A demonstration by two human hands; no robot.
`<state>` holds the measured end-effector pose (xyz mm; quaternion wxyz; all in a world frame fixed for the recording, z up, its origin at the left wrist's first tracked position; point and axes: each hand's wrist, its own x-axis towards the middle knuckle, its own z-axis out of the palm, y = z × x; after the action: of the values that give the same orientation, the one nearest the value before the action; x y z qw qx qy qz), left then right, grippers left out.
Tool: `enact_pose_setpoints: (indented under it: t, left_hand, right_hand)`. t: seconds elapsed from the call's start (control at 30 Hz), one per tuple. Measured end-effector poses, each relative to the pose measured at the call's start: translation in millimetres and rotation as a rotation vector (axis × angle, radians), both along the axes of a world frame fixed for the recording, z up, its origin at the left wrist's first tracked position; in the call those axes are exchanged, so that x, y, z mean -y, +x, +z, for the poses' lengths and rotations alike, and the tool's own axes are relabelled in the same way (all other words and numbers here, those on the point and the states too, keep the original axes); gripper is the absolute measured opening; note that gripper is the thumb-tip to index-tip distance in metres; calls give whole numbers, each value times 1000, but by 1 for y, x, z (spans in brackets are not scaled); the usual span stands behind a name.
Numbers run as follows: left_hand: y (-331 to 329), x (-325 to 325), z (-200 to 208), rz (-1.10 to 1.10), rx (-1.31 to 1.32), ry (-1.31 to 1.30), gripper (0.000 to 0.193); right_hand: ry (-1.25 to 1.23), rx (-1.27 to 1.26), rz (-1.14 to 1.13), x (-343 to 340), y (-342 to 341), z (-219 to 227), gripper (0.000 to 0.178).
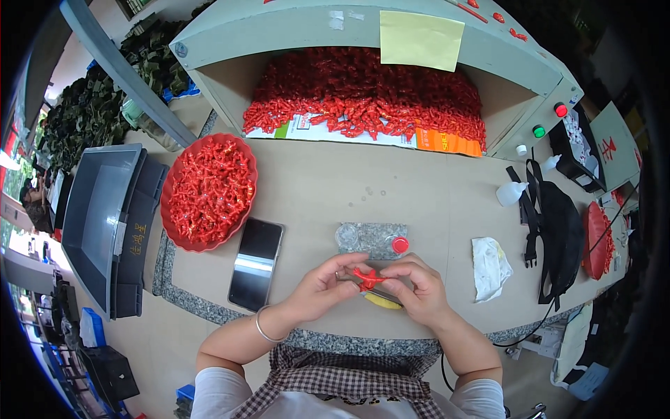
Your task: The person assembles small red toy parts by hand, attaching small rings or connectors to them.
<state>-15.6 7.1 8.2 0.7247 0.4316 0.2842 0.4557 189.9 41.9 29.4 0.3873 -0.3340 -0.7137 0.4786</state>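
Between my two hands is a small glossy red piece point(368, 279) with thin protruding arms; its exact kind is too small to tell. My left hand point(319, 288) pinches its left side between thumb and fingers. On its other side, my right hand point(420, 292) grips a protruding end with thumb and index finger. Just beyond the fingers lies a speckled grey stone block point(370, 236), with a red round cap point(400, 244) on its right part. A yellow curved thing point(382, 301) shows below the piece, partly hidden by my right hand.
A red scalloped bowl point(165, 216) heaped with red pieces and a phone point(255, 269) are at left, beside grey bins point(98, 223). More red pieces point(363, 98) fill the cabinet point(300, 28) opening. On the right are a white cloth point(491, 269), small bottle point(511, 193) and black bag point(562, 241).
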Motion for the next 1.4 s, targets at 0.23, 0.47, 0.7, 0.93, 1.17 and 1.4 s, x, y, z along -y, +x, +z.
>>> enact_pose_setpoints:
  t: [0.23,0.47,0.7,0.93,1.17,1.4]
  left_hand:
    - [4,4,-5,111,-107,119,36]
    - [4,-1,6,159,-317,304,28]
    - [3,-2,4,202,-449,414,20]
    - [3,-2,4,266,-524,501,16]
    - [4,-3,6,306,-557,566,14]
    - [4,-2,6,305,-553,593,15]
  right_hand:
    - [229,61,-58,1,-4,-2,13]
    - [311,57,-67,1,-8,-2,15]
    - [317,107,-70,1,-8,-2,15]
    - [314,119,-61,3,-8,-5,19]
    - [252,99,-50,4,-9,-2,20]
    - [189,70,-66,7,-11,1,14]
